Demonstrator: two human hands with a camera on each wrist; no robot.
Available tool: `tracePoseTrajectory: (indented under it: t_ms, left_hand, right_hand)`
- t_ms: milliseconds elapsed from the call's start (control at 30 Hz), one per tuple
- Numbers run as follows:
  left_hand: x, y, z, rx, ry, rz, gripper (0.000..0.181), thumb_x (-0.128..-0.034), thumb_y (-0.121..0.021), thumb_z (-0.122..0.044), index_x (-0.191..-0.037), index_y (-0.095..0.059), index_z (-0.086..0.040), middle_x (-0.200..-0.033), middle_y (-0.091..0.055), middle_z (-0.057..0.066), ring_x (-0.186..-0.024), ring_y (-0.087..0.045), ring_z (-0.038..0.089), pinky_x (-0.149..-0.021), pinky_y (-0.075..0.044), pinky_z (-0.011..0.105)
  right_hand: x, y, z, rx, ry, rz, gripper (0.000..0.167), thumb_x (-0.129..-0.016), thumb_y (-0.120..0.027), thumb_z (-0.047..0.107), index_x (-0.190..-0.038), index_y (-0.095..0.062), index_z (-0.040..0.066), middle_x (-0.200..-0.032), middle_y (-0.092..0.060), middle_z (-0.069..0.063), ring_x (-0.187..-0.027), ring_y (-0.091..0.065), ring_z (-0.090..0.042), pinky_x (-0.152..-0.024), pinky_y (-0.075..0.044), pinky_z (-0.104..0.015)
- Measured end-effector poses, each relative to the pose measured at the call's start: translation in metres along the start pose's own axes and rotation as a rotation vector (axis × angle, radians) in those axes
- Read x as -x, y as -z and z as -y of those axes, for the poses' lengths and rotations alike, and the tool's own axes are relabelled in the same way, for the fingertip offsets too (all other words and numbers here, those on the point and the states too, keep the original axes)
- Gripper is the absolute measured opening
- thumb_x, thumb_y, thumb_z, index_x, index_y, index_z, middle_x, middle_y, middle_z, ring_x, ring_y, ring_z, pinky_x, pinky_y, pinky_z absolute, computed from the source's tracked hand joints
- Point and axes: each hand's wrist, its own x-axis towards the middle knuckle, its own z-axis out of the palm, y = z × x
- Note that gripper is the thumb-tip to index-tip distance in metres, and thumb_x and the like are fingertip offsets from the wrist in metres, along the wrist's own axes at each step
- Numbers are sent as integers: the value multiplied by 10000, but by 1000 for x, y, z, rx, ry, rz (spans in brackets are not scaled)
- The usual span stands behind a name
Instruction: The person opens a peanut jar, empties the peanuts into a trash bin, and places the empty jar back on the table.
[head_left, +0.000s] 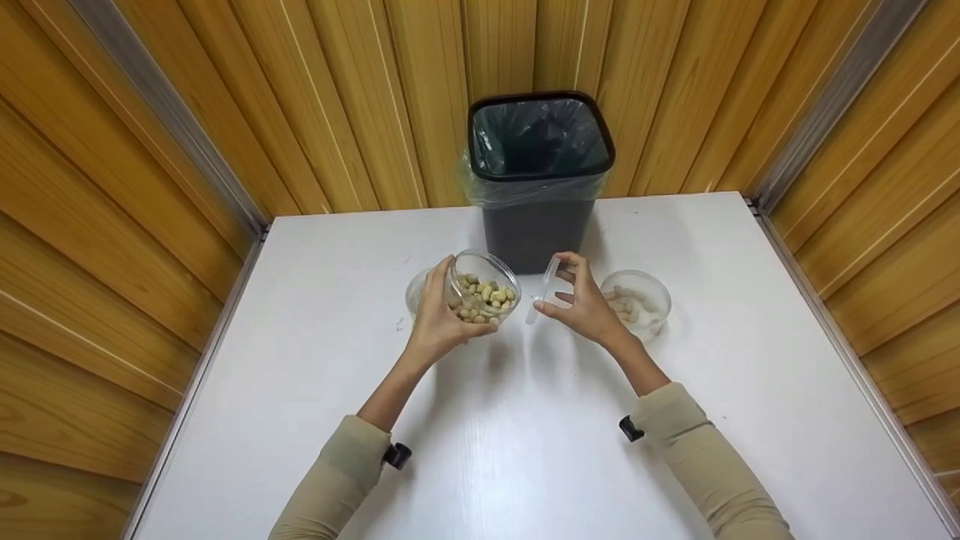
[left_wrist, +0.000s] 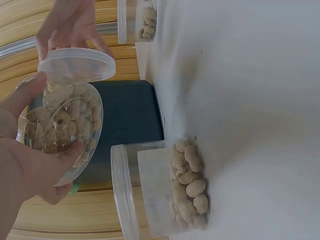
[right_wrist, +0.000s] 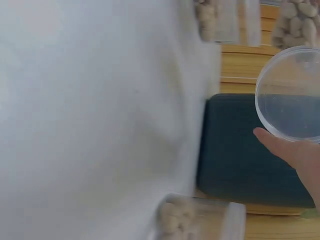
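Tilted in my left hand (head_left: 433,321) is a round clear plastic jar (head_left: 514,279) with its mouth uncovered and a heap of nuts (head_left: 486,294) inside. The fingers and thumb grip it by its sides, above the table. My right hand (head_left: 591,309) pinches a round clear lid (head_left: 543,291) by its edge, held almost upright and apart from the jar's mouth. In the left wrist view the lid (left_wrist: 77,65) is close to the jar's rim. Behind my left hand, a second clear container (left_wrist: 125,195) with peanuts in their shells stands on the table, partly hidden.
Beside my right hand another clear container (head_left: 660,285) with pale pieces, likely peanuts, stands on the white table (head_left: 480,450). A dark bin (head_left: 536,232) with a plastic liner is just beyond both hands. Wood-panelled walls (head_left: 360,105) border the table.
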Motion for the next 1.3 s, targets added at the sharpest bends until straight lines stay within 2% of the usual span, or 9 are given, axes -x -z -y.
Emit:
tracePoseTrajectory:
  t_ms: [67, 233, 333, 433, 567, 767, 1000, 1133, 1300]
  left_hand:
    - [0, 1, 1, 10, 12, -24, 1260, -537, -1019, -179, -1571, -308, -65, -1556, -368, 159, -1431, -355, 337, -1183, -331, 499]
    - [0, 2, 3, -38, 31, -87, 1248, -525, -1024, -208, -1560, -338, -80, -1552, -365, 172, -1432, -312, 364, -1169, -316, 562]
    - [-1, 2, 3, -61, 31, -108, 1249, -512, -1028, -216, -1554, -352, -83, -1550, -375, 173, -1431, -298, 369, -1169, -295, 582]
    - [0, 2, 3, -48, 36, -109, 1257, -511, -1029, -206, -1561, -346, -92, -1559, -369, 159, -1428, -295, 348, -1171, -302, 557]
    - [1, -1, 2, -14, 34, -106, 1260, -514, -1027, -189, -1563, -338, -75, -1552, -364, 159, -1419, -308, 334, -1165, -328, 528]
    - [1, -5, -1, -4, 20, -90, 1259, -521, -1028, -202, -1563, -331, -87, -1545, -366, 152, -1430, -335, 320, -1181, -322, 495]
    - [1, -8, -1, 12, 4, -78, 1252, -519, -1026, -183, -1556, -334, -64, -1549, -372, 149, -1440, -341, 322, -1198, -297, 494]
    - [1, -9, 0, 10, -5, -76, 1256, -515, -1026, -178, -1555, -332, -58, -1549, -374, 152, -1440, -346, 319, -1205, -285, 482]
    - [0, -9, 0, 4, -8, -71, 1260, -518, -1025, -190, -1557, -326, -55, -1559, -367, 154, -1452, -338, 317, -1214, -275, 472]
  right_hand:
    - [-1, -1, -8, 9, 0, -13, 867, -838, -790, 39, -1461, -194, -53, -1568, -195, -306, -1453, -282, -518, -1107, -366, -658]
    - [-9, 3, -39, 50, -36, -50, 865, -802, -824, 4, -1401, -205, -71, -1540, -209, -330, -1461, -252, -530, -1144, -328, -636]
    - [-12, 6, -58, 96, -49, -54, 869, -787, -856, 35, -1369, -217, -55, -1534, -246, -317, -1464, -266, -508, -1159, -322, -610]
    - [-11, 7, -67, 142, -37, -36, 877, -776, -888, 112, -1353, -245, -38, -1523, -288, -288, -1469, -291, -461, -1159, -347, -573]
    - [-9, 6, -72, 175, -46, -27, 907, -764, -904, 150, -1367, -250, -29, -1515, -291, -275, -1463, -297, -441, -1158, -369, -533]
    - [-9, 5, -78, 183, -72, -40, 925, -739, -910, 112, -1350, -234, -45, -1484, -284, -304, -1440, -305, -487, -1166, -362, -528]
    - [-5, 9, -80, 353, -75, 12, 986, -715, -927, 207, -1397, -242, 9, -1476, -304, -249, -1459, -321, -438, -1181, -335, -516]
    - [-3, 10, -82, 422, -65, 42, 1022, -717, -924, 227, -1446, -249, -12, -1484, -316, -268, -1441, -345, -429, -1173, -340, -516]
    - [-1, 10, -84, 499, -130, 78, 1071, -724, -919, 239, -1514, -248, -27, -1492, -332, -302, -1406, -388, -447, -1132, -386, -543]
